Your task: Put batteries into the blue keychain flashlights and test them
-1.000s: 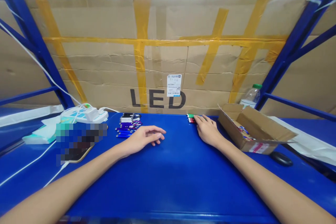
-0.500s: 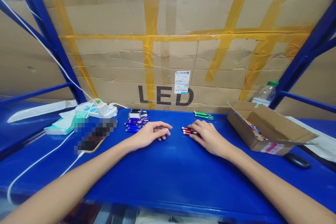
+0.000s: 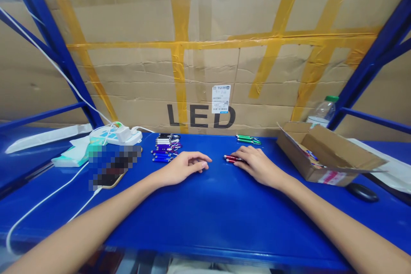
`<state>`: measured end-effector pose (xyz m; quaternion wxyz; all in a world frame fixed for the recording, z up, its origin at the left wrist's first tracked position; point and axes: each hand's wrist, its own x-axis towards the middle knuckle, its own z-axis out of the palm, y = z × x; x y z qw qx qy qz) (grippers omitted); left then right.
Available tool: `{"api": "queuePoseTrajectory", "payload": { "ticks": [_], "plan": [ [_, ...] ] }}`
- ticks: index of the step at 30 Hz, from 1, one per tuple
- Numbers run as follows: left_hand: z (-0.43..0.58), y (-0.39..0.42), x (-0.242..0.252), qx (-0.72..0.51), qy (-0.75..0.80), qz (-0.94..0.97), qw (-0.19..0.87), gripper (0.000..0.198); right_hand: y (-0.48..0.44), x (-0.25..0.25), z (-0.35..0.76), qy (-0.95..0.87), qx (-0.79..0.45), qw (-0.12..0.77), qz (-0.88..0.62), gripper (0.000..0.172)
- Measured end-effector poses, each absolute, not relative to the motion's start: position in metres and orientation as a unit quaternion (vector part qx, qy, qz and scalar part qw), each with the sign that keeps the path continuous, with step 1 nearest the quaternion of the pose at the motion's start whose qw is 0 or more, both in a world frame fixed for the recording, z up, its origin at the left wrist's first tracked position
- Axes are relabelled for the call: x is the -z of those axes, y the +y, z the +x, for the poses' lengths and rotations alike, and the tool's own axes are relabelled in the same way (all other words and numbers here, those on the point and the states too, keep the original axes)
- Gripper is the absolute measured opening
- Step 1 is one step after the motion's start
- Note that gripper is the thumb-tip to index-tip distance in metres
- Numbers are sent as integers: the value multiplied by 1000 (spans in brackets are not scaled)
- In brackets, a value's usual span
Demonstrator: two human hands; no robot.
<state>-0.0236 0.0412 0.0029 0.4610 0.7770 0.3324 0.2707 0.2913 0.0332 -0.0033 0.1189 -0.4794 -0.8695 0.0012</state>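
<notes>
My right hand [image 3: 257,165] lies over the red pens [image 3: 230,159], its fingers curled on them. Two pen ends stick out on the left side of the fingers; the rest is covered. My left hand [image 3: 184,167] rests on the blue tabletop with loosely bent fingers and holds nothing. Just behind it are rows of pens: blue pens [image 3: 162,158], purple pens [image 3: 164,149], white pens [image 3: 163,141] and black pens [image 3: 167,136]. Beyond my right hand, several green pens [image 3: 248,139] lie together near the cardboard.
An open cardboard box [image 3: 324,175] with small items stands at right, a black mouse [image 3: 362,192] in front, a bottle [image 3: 324,111] behind. At left are a phone [image 3: 115,171], a power strip [image 3: 123,137], white cables and a tissue pack [image 3: 72,156]. Large cardboard [image 3: 257,68] stands behind.
Under my right hand the red pens have shifted slightly and lie closer together, with fewer ends showing. My left hand stays nearly in place. The view has moved a little.
</notes>
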Motion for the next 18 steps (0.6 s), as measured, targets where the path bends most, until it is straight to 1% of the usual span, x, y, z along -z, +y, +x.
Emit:
{"api": "queuePoseTrajectory", "payload": {
  "ticks": [13, 18],
  "plan": [
    [-22, 37, -6, -248, 343, 789, 446, 39, 30, 1, 286, -864, 31, 101, -492, 40],
    [-22, 35, -8, -240, 350, 792, 440, 35, 31, 2, 286, -864, 51, 82, -494, 43]
  ]
}}
